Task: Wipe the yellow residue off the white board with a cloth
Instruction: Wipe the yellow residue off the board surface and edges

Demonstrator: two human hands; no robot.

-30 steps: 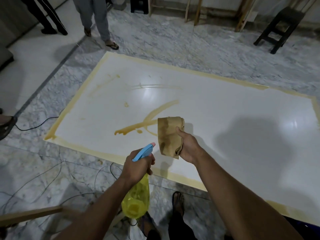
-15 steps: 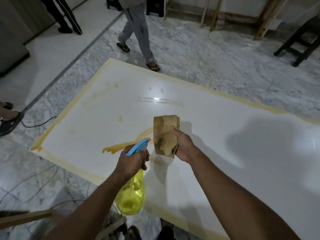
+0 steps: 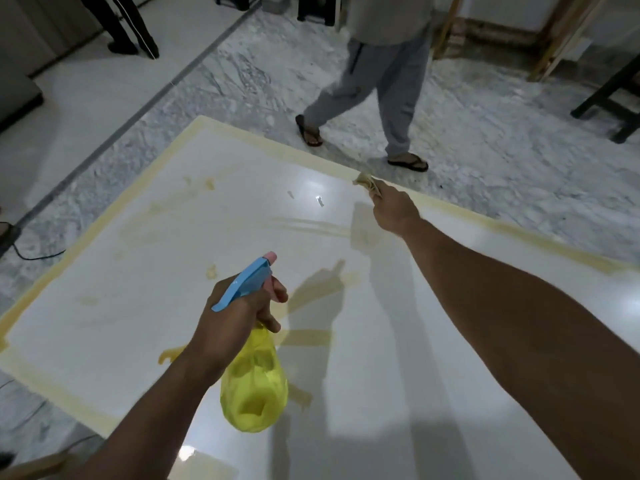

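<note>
A large white board (image 3: 145, 271) lies flat on the floor, edged with a yellowish band. Yellow residue streaks (image 3: 311, 225) cross its middle, and fainter smears (image 3: 207, 183) sit near the far left corner. My right hand (image 3: 393, 211) is stretched out to the board's far edge and grips a bunched tan cloth (image 3: 367, 181), most of it hidden in the fist. My left hand (image 3: 235, 313) holds a spray bottle with a blue head (image 3: 247, 282) and a yellow body (image 3: 254, 393) above the board's near part.
A person in grey trousers and sandals (image 3: 381, 81) walks on the marble floor just beyond the far edge. Another person's dark legs (image 3: 124, 26) stand at the back left. A dark stool (image 3: 613, 98) is at the right. A cable (image 3: 34, 256) lies left.
My right hand has reached forward from the board's middle to its far edge with the cloth. The view has moved in over the board. The person in grey has walked rightwards and nearer.
</note>
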